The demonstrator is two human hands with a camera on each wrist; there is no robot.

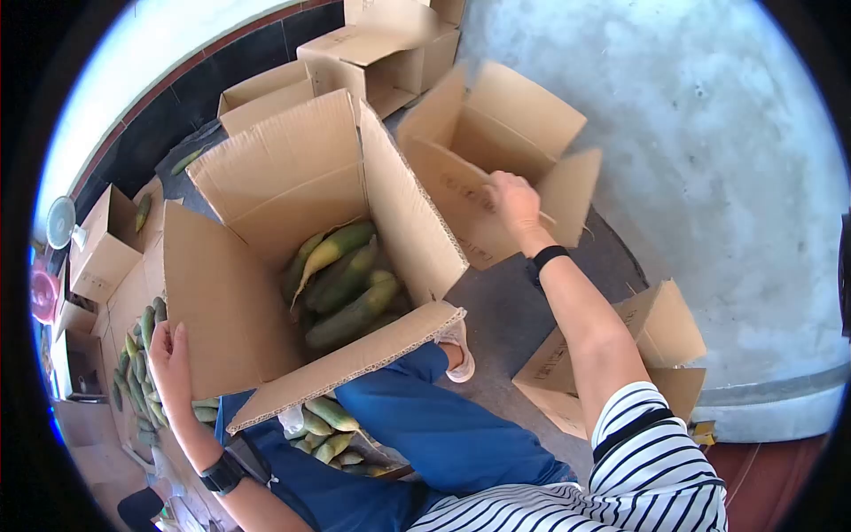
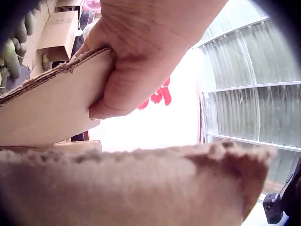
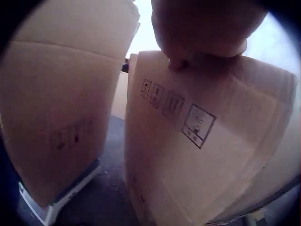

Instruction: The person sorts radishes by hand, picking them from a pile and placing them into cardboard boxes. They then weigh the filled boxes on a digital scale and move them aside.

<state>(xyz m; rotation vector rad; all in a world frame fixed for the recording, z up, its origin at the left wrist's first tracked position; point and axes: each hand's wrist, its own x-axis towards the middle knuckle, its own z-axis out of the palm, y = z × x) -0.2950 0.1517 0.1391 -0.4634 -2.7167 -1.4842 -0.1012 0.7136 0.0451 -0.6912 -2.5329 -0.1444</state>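
An open cardboard box (image 1: 235,301) stands before the person, with several green-yellow cucumber-like vegetables (image 1: 341,275) lying at its bottom. At its left flap the left hand (image 1: 173,359) pinches the edge; in the left wrist view the left hand's (image 2: 141,52) thumb lies on one face of that cardboard flap (image 2: 56,103). To the right, the right hand (image 1: 517,206) grips the near upper edge of a second open box (image 1: 452,195). In the right wrist view the right hand (image 3: 204,33) is over that box's printed side (image 3: 188,127), its fingertips partly hidden.
More vegetables lie in a pile (image 1: 137,381) at the left and below the filled box (image 1: 328,430). Another open box (image 1: 576,372) stands at the lower right, and more boxes (image 1: 372,53) are at the back. A shoe (image 1: 456,353) is beside the filled box.
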